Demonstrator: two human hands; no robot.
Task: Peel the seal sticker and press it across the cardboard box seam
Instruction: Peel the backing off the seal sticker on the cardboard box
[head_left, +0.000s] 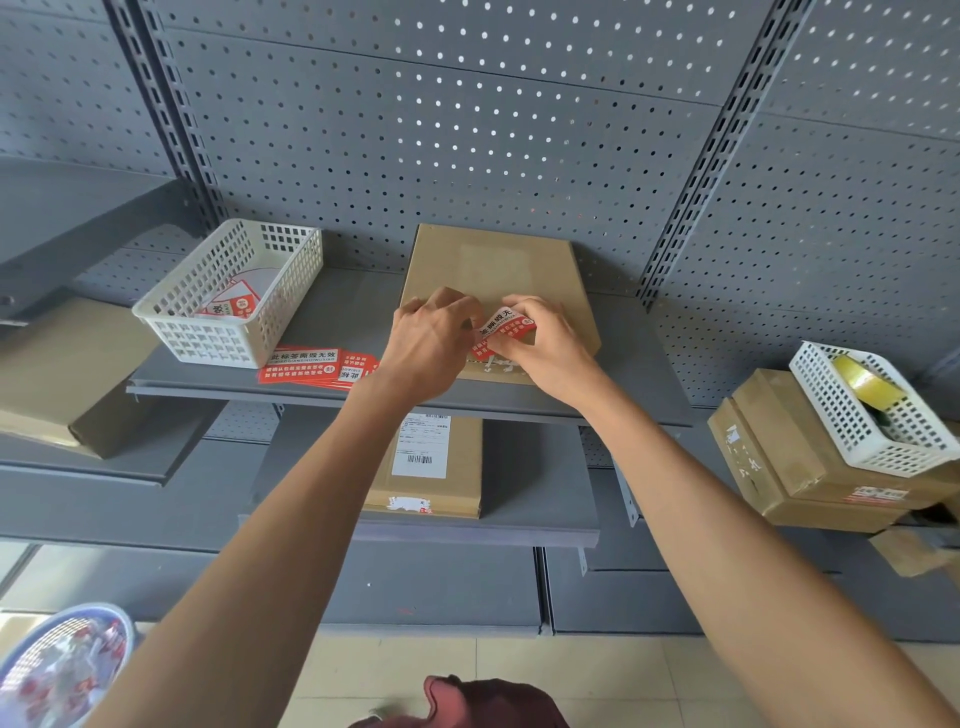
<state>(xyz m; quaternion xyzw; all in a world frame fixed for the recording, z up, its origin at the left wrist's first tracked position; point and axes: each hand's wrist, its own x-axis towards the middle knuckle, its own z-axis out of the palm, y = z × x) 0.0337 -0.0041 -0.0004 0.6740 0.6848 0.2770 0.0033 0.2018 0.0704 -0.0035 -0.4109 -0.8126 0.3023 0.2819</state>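
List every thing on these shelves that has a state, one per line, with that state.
Sticker: pinched in both hands, curled, not yet pressed flat.
Left hand: grip on the sticker.
Right hand: grip on the sticker.
Box: closed, flat on the shelf.
Left basket: upright, holding stickers.
Spare stickers: lying loose on the shelf.
Right basket: tilted on boxes, holding a tape roll.

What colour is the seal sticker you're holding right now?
Red with a white band carrying black characters. The seal sticker shows best in the head view, the only one.
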